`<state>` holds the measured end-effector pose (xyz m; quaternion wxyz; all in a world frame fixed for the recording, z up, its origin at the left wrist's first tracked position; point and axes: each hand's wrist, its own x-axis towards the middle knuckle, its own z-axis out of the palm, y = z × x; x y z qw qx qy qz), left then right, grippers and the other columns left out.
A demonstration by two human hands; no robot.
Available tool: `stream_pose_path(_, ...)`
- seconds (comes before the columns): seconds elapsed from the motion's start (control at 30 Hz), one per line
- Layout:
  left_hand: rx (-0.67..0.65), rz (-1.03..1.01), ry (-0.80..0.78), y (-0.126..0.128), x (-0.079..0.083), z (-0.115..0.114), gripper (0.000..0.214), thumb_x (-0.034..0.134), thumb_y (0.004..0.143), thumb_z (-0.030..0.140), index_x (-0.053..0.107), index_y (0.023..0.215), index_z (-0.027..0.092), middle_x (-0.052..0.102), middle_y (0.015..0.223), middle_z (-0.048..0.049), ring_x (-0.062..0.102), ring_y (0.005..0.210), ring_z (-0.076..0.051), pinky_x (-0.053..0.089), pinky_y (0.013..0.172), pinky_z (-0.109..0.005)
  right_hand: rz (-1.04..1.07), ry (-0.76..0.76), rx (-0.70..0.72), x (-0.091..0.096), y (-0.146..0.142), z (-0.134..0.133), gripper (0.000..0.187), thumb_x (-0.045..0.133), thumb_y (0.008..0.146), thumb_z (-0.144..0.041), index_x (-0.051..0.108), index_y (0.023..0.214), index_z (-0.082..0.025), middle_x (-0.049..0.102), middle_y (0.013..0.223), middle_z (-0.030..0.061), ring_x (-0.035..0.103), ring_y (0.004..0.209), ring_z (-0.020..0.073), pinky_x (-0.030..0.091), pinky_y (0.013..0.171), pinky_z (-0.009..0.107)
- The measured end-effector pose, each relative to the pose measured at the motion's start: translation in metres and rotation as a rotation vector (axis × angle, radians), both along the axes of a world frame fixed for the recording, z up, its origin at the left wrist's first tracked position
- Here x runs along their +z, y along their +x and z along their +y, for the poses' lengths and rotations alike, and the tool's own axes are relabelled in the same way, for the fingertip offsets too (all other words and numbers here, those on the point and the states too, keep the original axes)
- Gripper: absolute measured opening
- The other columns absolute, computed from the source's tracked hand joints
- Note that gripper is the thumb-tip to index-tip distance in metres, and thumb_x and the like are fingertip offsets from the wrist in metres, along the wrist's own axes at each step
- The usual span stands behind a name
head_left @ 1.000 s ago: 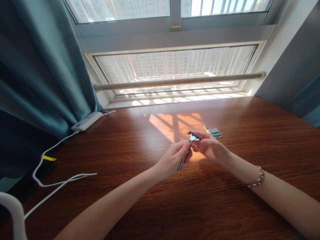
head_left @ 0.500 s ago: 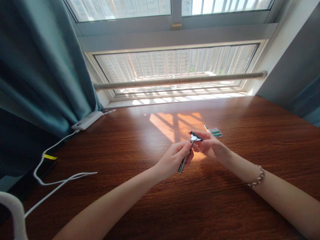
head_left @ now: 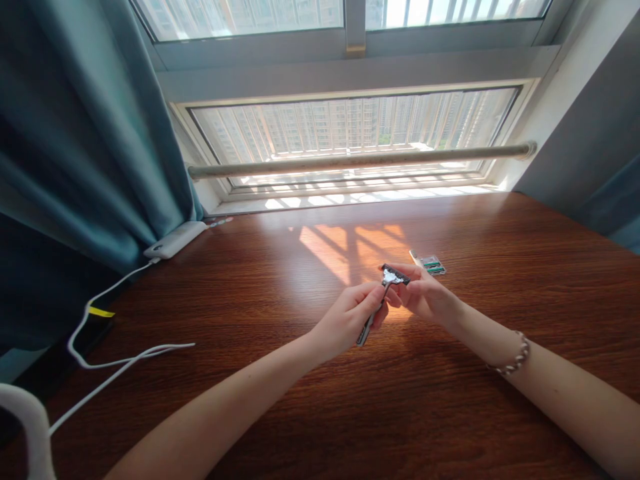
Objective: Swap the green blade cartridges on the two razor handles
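Head view: left hand [head_left: 345, 316] grips razor handle [head_left: 369, 327], right hand [head_left: 424, 295] holds razor head [head_left: 393, 275].

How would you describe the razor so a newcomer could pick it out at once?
Below the window is a brown wood-grain table. Over it, the left hand holds the razor by its handle, with the right hand at its head. Its T shape sets it apart from the flat, green-striped pack beyond the right hand.
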<state>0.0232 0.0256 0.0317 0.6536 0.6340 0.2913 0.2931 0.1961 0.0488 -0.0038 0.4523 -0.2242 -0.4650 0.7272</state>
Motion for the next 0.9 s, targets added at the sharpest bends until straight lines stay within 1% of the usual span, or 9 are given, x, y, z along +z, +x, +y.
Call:
stream_pose_path(0.23, -0.054, -0.061, -0.095, 0.0003, -0.0039, -0.0004, 0.035, 0.033, 0.087, 0.045, 0.051, 0.078, 0.016, 0.038, 0.056, 0.0029, 0.034, 0.052, -0.009, 0.027, 0.051, -0.023, -0.001, -0.057, -0.013, -0.0013, 0.0014, -0.0010, 0.037, 0.065, 0.057, -0.022, 0.066, 0.094, -0.025, 0.059, 0.070, -0.0008, 0.047, 0.057, 0.0105, 0.037, 0.059, 0.026)
stream_pose_path(0.43, -0.068, -0.075, -0.088, -0.0001, -0.0060, 0.0006, 0.036, 0.034, 0.086, 0.047, 0.051, 0.080, 0.015, 0.038, 0.056, 0.0031, 0.033, 0.052, -0.009, 0.026, 0.051, -0.024, 0.032, -0.069, -0.003, -0.0035, 0.0022, -0.0011, 0.039, 0.065, 0.057, -0.019, 0.066, 0.095, -0.024, 0.061, 0.072, -0.0006, 0.048, 0.058, 0.0101, 0.039, 0.059, 0.025)
stream_pose_path(0.57, -0.074, -0.085, -0.076, 0.0000, -0.0074, 0.0013, 0.037, 0.035, 0.086, 0.047, 0.051, 0.080, 0.015, 0.039, 0.057, 0.0031, 0.033, 0.052, -0.009, 0.025, 0.051, -0.024, 0.098, -0.040, 0.038, -0.0054, 0.0016, 0.0002, 0.039, 0.066, 0.059, -0.019, 0.065, 0.098, -0.021, 0.061, 0.073, -0.0004, 0.048, 0.058, 0.0081, 0.038, 0.055, 0.022)
stream_pose_path(0.7, -0.073, -0.100, -0.074, 0.0004, -0.0087, 0.0015, 0.038, 0.034, 0.087, 0.046, 0.053, 0.085, 0.014, 0.038, 0.056, 0.0035, 0.032, 0.051, -0.008, 0.025, 0.050, -0.024, 0.131, -0.017, 0.065, -0.0070, 0.0014, 0.0009, 0.038, 0.065, 0.062, -0.019, 0.064, 0.100, -0.020, 0.062, 0.078, 0.0001, 0.048, 0.058, 0.0070, 0.039, 0.057, 0.021)
stream_pose_path(0.9, -0.072, -0.127, -0.067, 0.0007, -0.0106, 0.0013, 0.037, 0.034, 0.087, 0.045, 0.054, 0.086, 0.014, 0.039, 0.056, 0.0031, 0.032, 0.051, -0.008, 0.025, 0.050, -0.024, 0.144, -0.037, 0.052, -0.0067, 0.0010, 0.0002, 0.038, 0.065, 0.062, -0.019, 0.064, 0.100, -0.019, 0.063, 0.079, 0.0011, 0.049, 0.060, 0.0082, 0.038, 0.056, 0.022)
